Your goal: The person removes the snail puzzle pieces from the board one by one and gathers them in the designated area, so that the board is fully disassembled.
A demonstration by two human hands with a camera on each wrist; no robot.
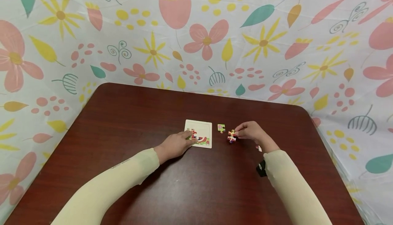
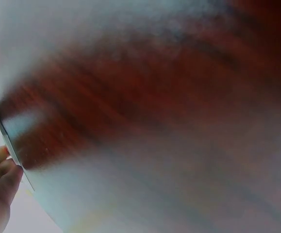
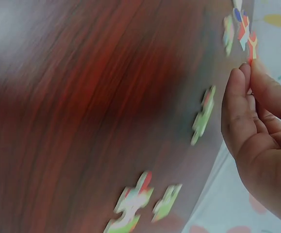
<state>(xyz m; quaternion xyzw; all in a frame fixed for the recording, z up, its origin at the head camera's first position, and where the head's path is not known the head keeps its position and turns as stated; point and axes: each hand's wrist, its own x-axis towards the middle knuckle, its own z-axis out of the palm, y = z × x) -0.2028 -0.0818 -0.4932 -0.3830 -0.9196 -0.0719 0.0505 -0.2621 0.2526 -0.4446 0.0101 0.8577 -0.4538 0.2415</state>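
My left hand rests at the left side of a small square puzzle board, its fingers over the board's surface. Part of a red, white and green picture fills the lower part of the board; the upper part is plain white. In the left wrist view, fingertips touch the board's edge. Right of the board, my right hand pinches a red, yellow and white puzzle piece between thumb and fingertips. A green puzzle piece lies between the board and this hand.
A pale piece lies beside the right wrist, partly hidden by it. In the right wrist view, several loose pieces rest on the dark wooden table, one of them white, red and green. A flower-patterned cloth hangs behind the table.
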